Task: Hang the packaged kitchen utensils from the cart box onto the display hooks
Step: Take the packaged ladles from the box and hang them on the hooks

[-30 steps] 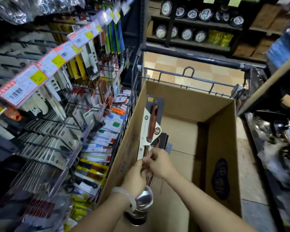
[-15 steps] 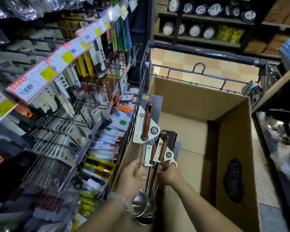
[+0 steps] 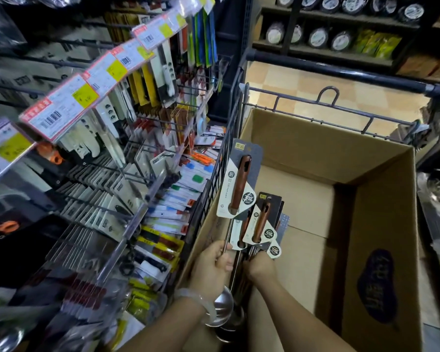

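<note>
We see the cardboard box [image 3: 381,224] in the cart [image 3: 341,107], display hooks [image 3: 107,174] to its left, shelves [image 3: 335,54] behind.

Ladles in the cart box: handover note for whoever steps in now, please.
Left hand grips the metal shaft of one packaged ladle, raised above the others. Right hand grips the remaining bunch of ladles. All are upright at the left side of the cardboard box in the cart.
Done: ladles gathered in hand; none seen hung.
Left: carry them to the display hooks on the left and hang each by its card.
</note>
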Demonstrator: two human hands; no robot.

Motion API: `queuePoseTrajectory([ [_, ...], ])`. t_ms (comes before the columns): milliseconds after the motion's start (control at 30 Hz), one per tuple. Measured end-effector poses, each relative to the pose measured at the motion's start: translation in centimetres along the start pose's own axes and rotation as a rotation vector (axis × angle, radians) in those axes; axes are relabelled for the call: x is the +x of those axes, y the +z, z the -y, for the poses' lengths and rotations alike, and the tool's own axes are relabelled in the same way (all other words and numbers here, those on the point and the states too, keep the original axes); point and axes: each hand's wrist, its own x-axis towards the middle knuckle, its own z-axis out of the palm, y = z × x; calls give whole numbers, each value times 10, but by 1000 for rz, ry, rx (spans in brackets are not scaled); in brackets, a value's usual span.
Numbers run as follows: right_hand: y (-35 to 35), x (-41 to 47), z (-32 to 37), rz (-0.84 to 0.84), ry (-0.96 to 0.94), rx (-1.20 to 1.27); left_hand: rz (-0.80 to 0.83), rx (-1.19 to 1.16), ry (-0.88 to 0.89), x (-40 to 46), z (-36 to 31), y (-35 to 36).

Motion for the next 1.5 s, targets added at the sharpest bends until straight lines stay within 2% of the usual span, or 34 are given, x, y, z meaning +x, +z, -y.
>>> queuePoseTrajectory([
  [167,-6,-5,6,23,-93,77,-17,-7,-27,7,-1,4],
  [333,-18,-16,-2,88,-255,406,-37,4,-65,10,-2,8],
  [400,-30,-22,-4,134,-252,570,-35,15,-63,9,-5,10],
  [567,-76,-31,3,129,-365,652,-37,40,-42,8,-20,15],
  [767,-105,-46,25,-21,-669,422,-93,-29,53,-1,-49,18],
  [867,-111,-58,35,-75,-747,367,-127,-34,109,-10,-58,11],
  [1000,-118,-80,53,-24,-802,444,-194,-92,179,-30,-72,-6],
  [1200,-115,-141,92,42,-1001,423,-326,-154,286,-88,-87,-51],
  [1367,-86,-234,120,65,-1283,250,-488,-113,401,-180,-85,-104],
  [1500,-44,-335,114,266,-1414,241,-710,-76,437,-284,-66,-142],
])
